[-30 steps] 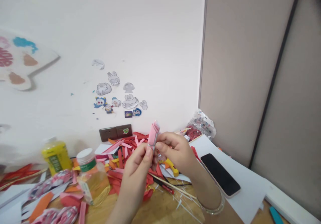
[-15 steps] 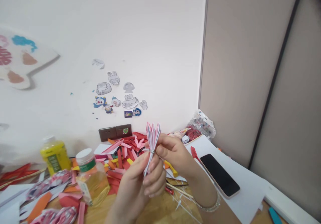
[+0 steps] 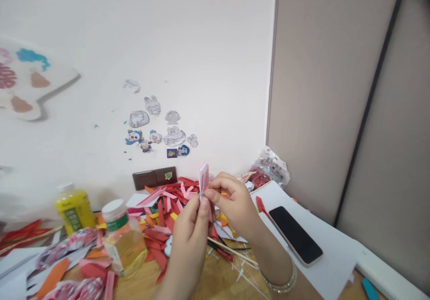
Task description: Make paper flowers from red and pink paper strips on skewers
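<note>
Where fingers (image 3: pixel 202 211) close, lower centre: left hand (image 3: pixel 192 226), right hand (image 3: pixel 237 200) pinch pink bundle (image 3: pixel 203 179)!
Bundle: folded, bound midway, layers unspread.

White flat wall (image 3: pixel 215 44): a cluster of grey and coloured cartoon paper stickers (image 3: pixel 174 137); far left, a white paper cutout (image 3: pixel 59 76) with blue and brown patches.
Dark brown rectangular socket panel (image 3: pixel 144 180): low on the wall, with a small green sticker (image 3: pixel 168 175).
Yellow white-capped plastic bottle (image 3: pixel 75 212): just beside a clear, white-lidded plastic jar (image 3: pixel 134 246) of amber liquid.
Black-screened flat phone (image 3: pixel 295 235): on a white paper sheet (image 3: pixel 336 248).
Far corner: crinkled clear plastic bag (image 3: pixel 272 163).
Right side: tall grey-beige panel (image 3: pixel 329 76); flat teal object (image 3: pixel 369 289) at the lower edge.
</note>
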`<state>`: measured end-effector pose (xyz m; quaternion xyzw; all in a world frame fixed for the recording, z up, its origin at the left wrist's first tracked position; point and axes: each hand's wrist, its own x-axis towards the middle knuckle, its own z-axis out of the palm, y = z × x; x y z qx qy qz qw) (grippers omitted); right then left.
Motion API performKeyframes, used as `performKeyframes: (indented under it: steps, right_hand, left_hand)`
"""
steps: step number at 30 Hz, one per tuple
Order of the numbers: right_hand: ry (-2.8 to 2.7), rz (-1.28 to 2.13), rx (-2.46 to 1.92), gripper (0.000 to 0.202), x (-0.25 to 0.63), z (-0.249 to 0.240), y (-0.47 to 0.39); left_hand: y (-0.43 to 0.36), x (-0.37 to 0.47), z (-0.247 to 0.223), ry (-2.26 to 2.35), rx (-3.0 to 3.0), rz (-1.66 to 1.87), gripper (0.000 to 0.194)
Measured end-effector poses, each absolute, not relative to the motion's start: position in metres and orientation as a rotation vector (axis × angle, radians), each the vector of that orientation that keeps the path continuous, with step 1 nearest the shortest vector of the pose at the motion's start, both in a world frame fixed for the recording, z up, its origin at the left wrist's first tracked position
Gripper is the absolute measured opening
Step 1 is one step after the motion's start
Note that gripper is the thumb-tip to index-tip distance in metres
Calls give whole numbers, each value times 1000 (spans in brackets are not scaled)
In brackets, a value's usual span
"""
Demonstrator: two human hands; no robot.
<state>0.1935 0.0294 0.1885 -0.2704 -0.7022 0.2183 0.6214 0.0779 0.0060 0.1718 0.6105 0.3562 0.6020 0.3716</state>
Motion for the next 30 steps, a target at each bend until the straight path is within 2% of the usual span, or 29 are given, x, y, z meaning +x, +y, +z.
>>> performKeyframes:
  steps: [6, 12, 17, 23, 26, 30]
  right_hand:
    - [-1503, 625, -598, 19, 184, 183, 30]
    - [-1520, 795, -612, 13, 188, 182, 37]
    - [-1514, 928, -505, 46, 207, 186, 39]
    - [-1586, 992, -493, 53, 217, 186, 39]
    - [-1602, 854, -566, 48, 217, 185, 41]
    - [-1687, 318, -772, 39, 217, 186, 40]
  left_hand:
    - [8, 76, 173, 741, 1467, 1417, 41]
    - [16, 65, 176, 1015, 1748, 1395, 37]
    - [16, 57, 179, 1287, 2160, 1339, 23]
    - [17, 57, 182, 1058, 2048, 1188, 26]
    - [22, 53, 181, 1000, 1927, 1179, 30]
    - [28, 54, 175, 1037, 1852, 1268, 26]
